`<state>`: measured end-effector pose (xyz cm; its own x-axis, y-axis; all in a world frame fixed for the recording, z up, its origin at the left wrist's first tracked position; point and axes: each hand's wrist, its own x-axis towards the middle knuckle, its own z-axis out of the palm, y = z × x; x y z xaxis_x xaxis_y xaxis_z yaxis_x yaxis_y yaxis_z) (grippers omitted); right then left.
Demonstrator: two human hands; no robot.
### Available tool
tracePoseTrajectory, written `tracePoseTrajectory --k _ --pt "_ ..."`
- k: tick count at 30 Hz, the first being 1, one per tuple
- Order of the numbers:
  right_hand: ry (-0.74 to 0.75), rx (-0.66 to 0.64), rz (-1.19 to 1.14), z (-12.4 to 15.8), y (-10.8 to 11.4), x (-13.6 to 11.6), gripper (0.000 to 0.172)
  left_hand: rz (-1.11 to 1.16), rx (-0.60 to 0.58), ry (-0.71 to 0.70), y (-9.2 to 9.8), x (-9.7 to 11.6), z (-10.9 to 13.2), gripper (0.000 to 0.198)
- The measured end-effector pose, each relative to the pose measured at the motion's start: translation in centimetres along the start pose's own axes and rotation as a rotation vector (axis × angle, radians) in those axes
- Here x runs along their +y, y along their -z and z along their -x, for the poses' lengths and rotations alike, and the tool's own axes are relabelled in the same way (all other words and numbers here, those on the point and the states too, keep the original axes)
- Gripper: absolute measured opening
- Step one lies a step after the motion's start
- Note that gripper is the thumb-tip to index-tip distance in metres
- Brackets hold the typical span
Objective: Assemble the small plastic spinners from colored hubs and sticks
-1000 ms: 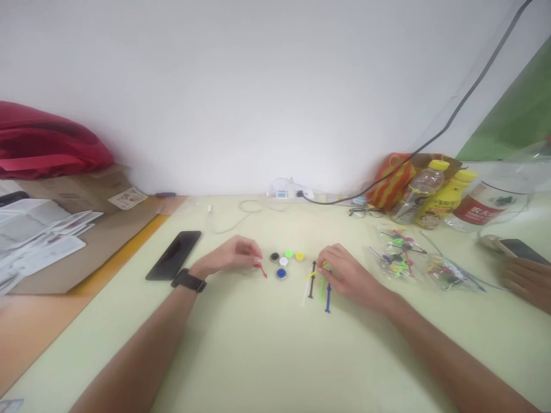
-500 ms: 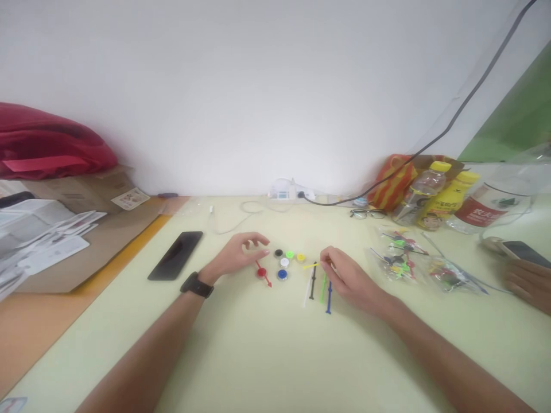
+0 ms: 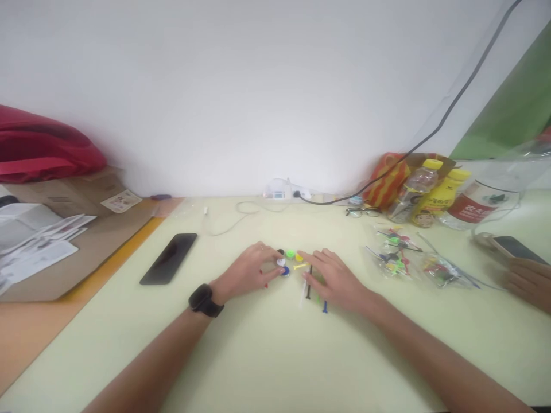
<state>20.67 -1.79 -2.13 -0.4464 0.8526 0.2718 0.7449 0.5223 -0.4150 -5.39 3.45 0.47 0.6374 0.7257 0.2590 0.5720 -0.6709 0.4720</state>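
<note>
My left hand, with a black watch on its wrist, reaches into a cluster of small round discs: black, green, yellow, white and blue. Thumb and forefinger close around the white disc. A bit of a red piece peeks out under this hand. My right hand lies flat with fingers stretched over thin plastic sticks; a black stick, a blue stick's end and a yellow stick show beside it.
A black phone lies to the left. Bags of coloured parts, glasses, bottles and a cable sit at the right and back. Another person's hand rests by a phone at the far right. Boxes and papers crowd the left.
My left hand let go of the red piece and moved right onto the discs. My right hand released the yellow stick and spread flat over the sticks, shifting left.
</note>
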Motion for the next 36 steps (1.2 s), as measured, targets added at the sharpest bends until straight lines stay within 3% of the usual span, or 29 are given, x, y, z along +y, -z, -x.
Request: tracePoseTrajectory --k 8,14,16,20,25,31,36 --pt "-0.026 0.031 -0.065 -0.3 -0.6 0.8 0.026 -0.106 0.095 -0.036 -0.7 0.6 -0.1 0.017" --pt "-0.022 0.039 -0.089 -0.6 -1.0 1.5 0.017 -0.091 -0.066 -0.112 0.0 2.2 0.1 0.02" --pt "-0.013 0.052 -0.097 -0.6 -1.0 1.5 0.017 -0.091 -0.079 -0.122 -0.1 2.3 0.2 0.015" --pt "-0.001 0.132 -0.151 -0.4 -0.5 1.1 0.016 -0.025 -0.042 -0.105 -0.4 2.2 0.3 0.026" --pt "0.043 0.222 -0.244 0.0 0.3 -0.7 0.012 0.245 0.038 0.028 -1.0 3.7 0.4 0.034" --pt "0.049 0.234 -0.369 0.9 0.5 -2.1 0.015 0.911 -0.021 0.173 -2.4 5.6 0.0 0.027" --pt "-0.076 0.167 -0.579 1.4 1.1 -2.0 0.009 0.992 0.058 0.268 -2.4 5.5 0.0 0.026"
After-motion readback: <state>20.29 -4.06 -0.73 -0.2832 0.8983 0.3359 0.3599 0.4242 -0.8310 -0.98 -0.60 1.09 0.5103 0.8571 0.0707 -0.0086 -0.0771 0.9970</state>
